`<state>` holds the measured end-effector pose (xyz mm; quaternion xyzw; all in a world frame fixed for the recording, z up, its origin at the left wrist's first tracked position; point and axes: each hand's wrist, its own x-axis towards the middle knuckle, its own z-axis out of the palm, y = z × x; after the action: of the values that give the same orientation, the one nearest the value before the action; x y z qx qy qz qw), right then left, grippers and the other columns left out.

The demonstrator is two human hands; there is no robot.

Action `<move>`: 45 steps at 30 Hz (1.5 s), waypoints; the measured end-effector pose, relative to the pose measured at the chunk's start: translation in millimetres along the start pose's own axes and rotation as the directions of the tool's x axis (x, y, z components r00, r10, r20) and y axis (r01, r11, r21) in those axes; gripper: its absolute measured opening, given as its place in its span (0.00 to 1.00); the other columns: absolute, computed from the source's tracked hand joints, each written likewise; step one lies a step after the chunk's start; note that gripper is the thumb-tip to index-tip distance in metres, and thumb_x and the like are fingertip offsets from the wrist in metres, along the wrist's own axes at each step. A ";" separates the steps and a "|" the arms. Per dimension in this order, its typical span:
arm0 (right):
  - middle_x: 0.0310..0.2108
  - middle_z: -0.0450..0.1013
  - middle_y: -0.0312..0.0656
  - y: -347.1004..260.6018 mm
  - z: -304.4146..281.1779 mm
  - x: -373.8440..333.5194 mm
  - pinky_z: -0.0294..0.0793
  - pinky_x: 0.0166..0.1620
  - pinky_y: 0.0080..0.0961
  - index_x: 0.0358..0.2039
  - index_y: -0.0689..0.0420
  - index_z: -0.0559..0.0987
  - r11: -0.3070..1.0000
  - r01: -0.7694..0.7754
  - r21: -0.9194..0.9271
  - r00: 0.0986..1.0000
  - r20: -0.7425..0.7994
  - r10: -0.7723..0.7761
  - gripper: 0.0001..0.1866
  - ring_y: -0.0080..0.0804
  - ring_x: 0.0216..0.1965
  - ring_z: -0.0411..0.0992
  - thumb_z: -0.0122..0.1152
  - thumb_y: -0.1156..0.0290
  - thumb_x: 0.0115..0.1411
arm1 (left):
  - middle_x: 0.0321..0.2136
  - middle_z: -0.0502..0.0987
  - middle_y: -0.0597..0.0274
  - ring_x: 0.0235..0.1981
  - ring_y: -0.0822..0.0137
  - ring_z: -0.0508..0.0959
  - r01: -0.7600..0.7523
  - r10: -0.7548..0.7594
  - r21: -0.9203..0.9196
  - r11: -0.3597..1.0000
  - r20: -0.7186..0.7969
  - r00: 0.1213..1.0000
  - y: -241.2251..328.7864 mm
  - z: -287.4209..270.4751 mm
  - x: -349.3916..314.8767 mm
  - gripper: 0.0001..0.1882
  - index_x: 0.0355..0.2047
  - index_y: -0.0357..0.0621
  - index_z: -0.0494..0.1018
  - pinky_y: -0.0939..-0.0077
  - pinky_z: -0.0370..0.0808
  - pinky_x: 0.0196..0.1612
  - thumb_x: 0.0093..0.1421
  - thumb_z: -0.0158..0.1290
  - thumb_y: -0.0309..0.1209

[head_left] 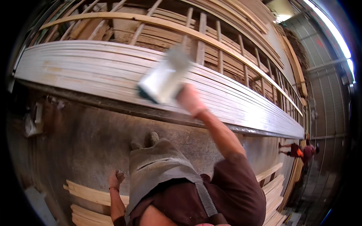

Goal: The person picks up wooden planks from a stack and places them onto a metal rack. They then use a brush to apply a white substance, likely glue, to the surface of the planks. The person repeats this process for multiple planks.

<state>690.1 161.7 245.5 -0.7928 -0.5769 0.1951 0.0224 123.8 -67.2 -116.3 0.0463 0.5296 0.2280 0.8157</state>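
Observation:
My right hand [189,99] is gloved, or coated pale, and blurred by motion. It grips the edge of a white and dark-green, trough-shaped tool [163,81], too smeared to name more exactly. The tool is over a long row of whitish boards [94,62] lying side by side; whether it touches them I cannot tell. My left hand [116,178] hangs low at my left side with its fingers curled, away from the boards. Nothing shows in it.
Beyond the boards runs a wooden rack [177,32] with crossbars and stacked planks. Pale lumber [94,194] lies behind me on the left, with more planks [272,188] behind on the right. Another person [307,151] is at the far right. Concrete floor [90,139] surrounds my shoes.

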 end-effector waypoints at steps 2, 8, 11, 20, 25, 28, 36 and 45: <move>0.37 0.77 0.43 128.6 9.7 -40.3 0.71 0.49 0.39 0.40 0.54 0.80 0.761 0.128 -0.636 0.980 -0.039 -0.197 0.09 0.39 0.47 0.74 0.54 0.70 0.61 | 0.36 0.79 0.53 0.40 0.59 0.81 -0.072 0.160 0.361 0.930 -0.220 0.962 4.1 17.5 -14.2 0.34 0.57 0.36 0.68 0.65 0.77 0.43 0.66 0.47 0.56; 0.40 0.80 0.59 231.9 -43.2 -149.1 0.75 0.47 0.44 0.43 0.65 0.82 0.893 -0.392 0.220 0.833 -0.328 0.446 0.18 0.58 0.46 0.78 0.65 0.63 0.59 | 0.42 0.80 0.46 0.41 0.57 0.82 0.108 -0.001 0.278 0.954 -0.361 0.933 59.6 69.6 -23.5 0.36 0.61 0.33 0.67 0.64 0.78 0.42 0.64 0.49 0.52; 0.43 0.81 0.52 246.1 -18.3 -141.4 0.75 0.49 0.41 0.46 0.61 0.81 0.955 -0.289 0.065 0.930 -0.215 0.297 0.15 0.53 0.49 0.77 0.57 0.67 0.63 | 0.42 0.81 0.48 0.38 0.58 0.82 0.075 0.009 0.233 0.970 -0.340 0.940 73.4 78.8 -15.9 0.33 0.57 0.33 0.70 0.66 0.78 0.40 0.64 0.50 0.51; 0.26 0.79 0.37 -4.2 28.0 35.1 0.76 0.27 0.39 0.29 0.50 0.83 0.778 0.141 -0.612 0.966 -0.086 -0.242 0.08 0.34 0.27 0.79 0.56 0.67 0.57 | 0.38 0.82 0.49 0.33 0.60 0.83 -0.040 0.126 0.226 0.973 -0.382 0.916 161.7 94.3 -6.4 0.33 0.51 0.31 0.74 0.66 0.77 0.39 0.62 0.52 0.53; 0.25 0.80 0.47 -233.2 40.7 169.5 0.78 0.27 0.46 0.26 0.54 0.84 0.749 0.291 -0.595 0.928 -0.016 -0.373 0.09 0.44 0.28 0.81 0.56 0.69 0.58 | 0.40 0.82 0.46 0.36 0.57 0.84 0.007 0.046 0.129 0.992 -0.408 0.912 183.1 21.5 -8.4 0.34 0.53 0.32 0.72 0.65 0.77 0.42 0.63 0.51 0.54; 0.25 0.80 0.46 -377.7 32.0 221.6 0.77 0.21 0.45 0.28 0.56 0.84 0.871 0.389 -0.300 0.910 -0.026 -0.415 0.10 0.43 0.28 0.81 0.54 0.71 0.59 | 0.35 0.83 0.48 0.28 0.61 0.81 -0.054 0.050 0.007 0.999 -0.487 0.872 187.1 -10.1 -19.5 0.30 0.49 0.34 0.73 0.69 0.75 0.36 0.62 0.51 0.52; 0.31 0.80 0.53 -492.9 9.9 259.6 0.80 0.33 0.44 0.42 0.60 0.77 0.912 0.406 -0.061 0.910 0.120 -0.397 0.13 0.50 0.34 0.81 0.54 0.64 0.65 | 0.38 0.82 0.46 0.29 0.60 0.80 -0.094 0.066 -0.083 0.992 -0.297 0.953 227.5 -105.6 -14.1 0.34 0.54 0.34 0.70 0.67 0.78 0.39 0.65 0.47 0.56; 0.23 0.77 0.48 -214.7 29.8 128.4 0.75 0.22 0.44 0.31 0.60 0.83 0.773 0.339 -0.537 0.901 -0.052 -0.431 0.10 0.44 0.26 0.79 0.62 0.66 0.54 | 0.44 0.82 0.41 0.41 0.50 0.84 -0.044 0.055 0.039 0.998 -0.398 0.916 263.2 -36.3 -20.1 0.34 0.57 0.32 0.68 0.61 0.78 0.48 0.65 0.47 0.52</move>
<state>518.7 346.2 237.6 -0.6477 -0.7539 -0.0445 -0.1012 0.0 153.1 -31.7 0.0240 0.6867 0.2455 0.6839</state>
